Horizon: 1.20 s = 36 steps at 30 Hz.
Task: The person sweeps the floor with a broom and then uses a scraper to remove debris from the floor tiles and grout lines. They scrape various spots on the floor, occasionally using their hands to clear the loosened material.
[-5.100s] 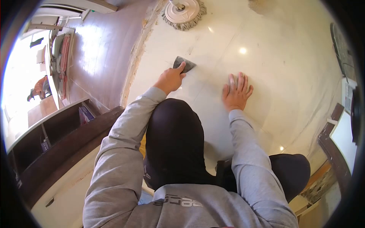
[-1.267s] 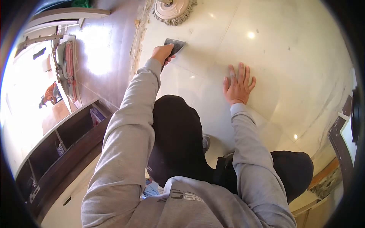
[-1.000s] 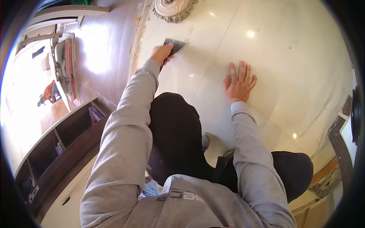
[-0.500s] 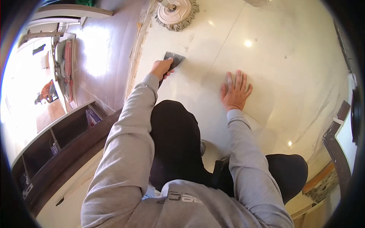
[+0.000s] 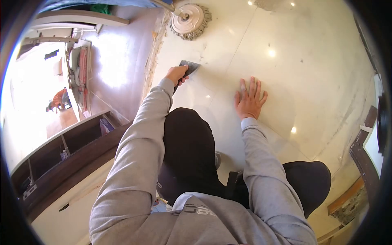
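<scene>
My left hand (image 5: 177, 74) is closed around the handle of a scraper (image 5: 190, 67) with a wide dark blade. The blade's edge lies at the pale, glossy tiled floor (image 5: 281, 85), near a few small dark specks. Most of the handle is hidden by my fingers and sleeve. To the right, my right hand (image 5: 250, 99) rests on the tiles with its fingers spread, holding nothing.
A round mop head (image 5: 188, 23) with a grey fringe lies on the floor beyond my left hand. Rough debris (image 5: 152, 57) lines the tile edge on the left. A dark compartmented shelf (image 5: 81, 141) stands lower left; another person (image 5: 59, 100) is beyond it.
The view has shifted slightly, so the mop and shelf sit a little further right. The scraper remains in my left hand, and my right hand stays spread on the floor.
</scene>
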Motion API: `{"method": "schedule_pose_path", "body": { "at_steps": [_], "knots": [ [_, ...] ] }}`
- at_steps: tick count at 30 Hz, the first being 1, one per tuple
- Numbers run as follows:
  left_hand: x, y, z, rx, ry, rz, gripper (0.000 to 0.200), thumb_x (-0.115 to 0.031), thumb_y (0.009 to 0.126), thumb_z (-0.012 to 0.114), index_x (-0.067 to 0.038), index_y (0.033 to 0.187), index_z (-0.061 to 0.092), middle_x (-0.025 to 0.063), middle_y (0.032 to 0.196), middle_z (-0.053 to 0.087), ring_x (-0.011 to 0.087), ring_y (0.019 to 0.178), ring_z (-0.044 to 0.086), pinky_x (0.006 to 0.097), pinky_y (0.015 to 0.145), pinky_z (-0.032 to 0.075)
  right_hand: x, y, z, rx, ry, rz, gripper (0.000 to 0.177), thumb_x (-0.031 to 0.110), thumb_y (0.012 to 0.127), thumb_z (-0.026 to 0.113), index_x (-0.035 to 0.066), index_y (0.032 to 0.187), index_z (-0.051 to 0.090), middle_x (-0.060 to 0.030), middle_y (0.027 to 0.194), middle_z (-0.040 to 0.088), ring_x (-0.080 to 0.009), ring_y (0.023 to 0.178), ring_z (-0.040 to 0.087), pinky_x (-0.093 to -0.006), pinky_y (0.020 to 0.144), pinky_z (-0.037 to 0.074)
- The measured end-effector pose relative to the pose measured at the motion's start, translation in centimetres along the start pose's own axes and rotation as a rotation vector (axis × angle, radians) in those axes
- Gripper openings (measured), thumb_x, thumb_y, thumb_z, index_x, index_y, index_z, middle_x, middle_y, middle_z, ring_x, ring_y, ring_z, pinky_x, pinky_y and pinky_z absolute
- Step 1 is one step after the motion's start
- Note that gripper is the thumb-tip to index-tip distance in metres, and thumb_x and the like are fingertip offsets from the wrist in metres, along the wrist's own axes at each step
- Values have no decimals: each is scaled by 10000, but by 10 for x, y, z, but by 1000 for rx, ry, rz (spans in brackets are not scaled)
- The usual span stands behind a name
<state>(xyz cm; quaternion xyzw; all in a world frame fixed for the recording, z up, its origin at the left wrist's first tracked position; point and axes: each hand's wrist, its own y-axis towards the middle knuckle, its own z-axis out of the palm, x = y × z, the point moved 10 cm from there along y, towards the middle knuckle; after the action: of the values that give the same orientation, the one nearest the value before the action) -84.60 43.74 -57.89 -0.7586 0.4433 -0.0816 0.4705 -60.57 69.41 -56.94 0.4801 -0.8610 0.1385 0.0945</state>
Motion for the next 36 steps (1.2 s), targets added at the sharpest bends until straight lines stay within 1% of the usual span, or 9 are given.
{"method": "schedule_pose_path", "body": {
  "at_steps": [4,9,11,21,28,30,32,34,36],
  "knots": [
    [-65,-21,5,-82,-101,85,356,-362,959,600,-16,877,612,89,722,660,112,454,481,278,391,365,-6,-3,2,-70,76,9,551,471,957,446,358,1492,374,1,1633,188,-253,1497,156,-601,1142,124],
    [-154,-93,14,215,110,280,294,-301,996,566,-12,1012,616,86,841,678,170,660,660,291,548,527,-7,-2,0,-44,119,26,547,473,966,425,364,1498,368,9,1639,171,-242,1505,141,-586,1152,112],
    [-170,-102,-6,194,134,322,281,-288,995,568,-13,1035,614,85,865,678,176,671,664,304,572,538,-6,-1,0,-51,122,22,550,474,963,429,359,1498,370,8,1639,173,-240,1505,143,-585,1152,109],
    [-81,-36,-24,348,137,222,182,-273,968,609,-104,1036,598,13,919,629,129,791,606,339,707,535,1,-4,-7,-100,10,4,561,475,950,442,347,1492,380,-13,1626,215,-256,1495,173,-594,1142,122],
    [-111,-13,-21,604,412,351,194,-273,959,621,-95,1035,630,-2,847,649,121,700,610,307,661,507,28,10,-21,-218,-98,25,459,413,917,554,225,1336,564,-82,1531,385,-286,1423,308,-602,1087,246],
    [-125,-19,-22,594,348,353,186,-277,959,626,-102,1021,634,0,851,654,133,721,619,316,691,524,31,37,-20,-70,205,379,426,430,891,617,128,1192,615,-138,1343,547,-334,1222,515,-564,966,402],
    [-113,-7,-6,644,214,278,186,-274,959,626,-106,1039,633,7,869,659,144,748,625,342,721,536,53,68,39,-20,854,459,468,498,891,620,75,1092,626,-130,1124,631,-329,978,624,-485,796,499],
    [-66,31,36,767,-149,89,194,-229,935,660,-68,1033,617,56,926,675,214,814,672,467,792,575,132,50,44,405,1405,944,480,519,910,596,66,1064,640,-127,976,655,-312,817,655,-435,702,522],
    [-27,-3,46,689,-155,24,129,-168,904,636,-114,1020,622,37,873,683,198,793,676,506,738,585,173,55,67,477,1539,947,360,417,945,605,59,983,629,-104,905,668,-234,779,645,-418,675,528]
  ]
}}
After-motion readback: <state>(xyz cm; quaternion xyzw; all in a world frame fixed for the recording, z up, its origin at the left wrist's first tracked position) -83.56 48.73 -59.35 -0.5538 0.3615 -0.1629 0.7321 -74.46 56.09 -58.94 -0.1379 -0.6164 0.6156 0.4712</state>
